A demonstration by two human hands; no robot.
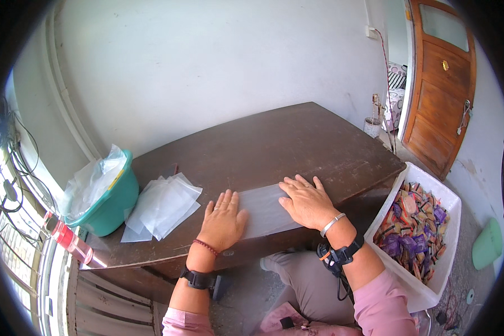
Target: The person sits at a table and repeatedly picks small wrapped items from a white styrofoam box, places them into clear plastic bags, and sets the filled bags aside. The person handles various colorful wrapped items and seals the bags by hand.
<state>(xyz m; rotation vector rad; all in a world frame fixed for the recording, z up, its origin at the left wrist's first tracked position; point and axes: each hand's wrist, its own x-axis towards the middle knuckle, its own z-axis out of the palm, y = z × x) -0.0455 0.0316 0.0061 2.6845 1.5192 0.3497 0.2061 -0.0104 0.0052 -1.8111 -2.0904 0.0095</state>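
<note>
A clear plastic bag (262, 212) lies flat near the front edge of the dark wooden table (269, 138). My left hand (223, 220) rests palm down at the bag's left end. Over its right end my right hand (307, 201) is spread palm down, fingers apart. Neither hand grips anything, and the palms cover both ends of the bag. To the left of my left hand, several clear plastic bags (168, 206) are fanned out in an overlapping pile.
A teal plastic basin (116, 210) holding more clear bags stands at the table's left end, beside a pink bottle (69, 241). Right of the table, a white foam box (449, 256) contains many small wrapped snacks (411, 229). Beyond it are a green bin (487, 245) and a wooden door (441, 88).
</note>
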